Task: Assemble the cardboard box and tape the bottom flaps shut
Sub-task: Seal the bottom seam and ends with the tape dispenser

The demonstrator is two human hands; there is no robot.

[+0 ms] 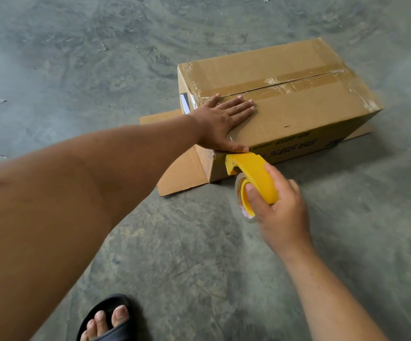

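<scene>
I see the brown cardboard box [297,102] standing assembled, upside down on the grey concrete floor [76,57]. My left hand [221,121] presses it flat; my right hand [278,205] grips the yellow plastic tape dispenser [253,175] at its near side. Centre seam looks untaped.

Brown cardboard box [297,112] upturned on floor, seam apparently old-taped.

We see a brown corrugated cardboard box [297,104] right of centre, matt and fibrous, with strips of old glossy clear tape [305,81] wrinkled along its top seam and corners. At centre, a yellow moulded plastic tape dispenser [254,177] looks smooth with a dull sheen, and its roll of clear tape [242,203] shines. The grey concrete floor [101,57] is matt, mottled and scuffed. At the lower edge, a black sandal [111,318] looks like matt rubber.
</scene>
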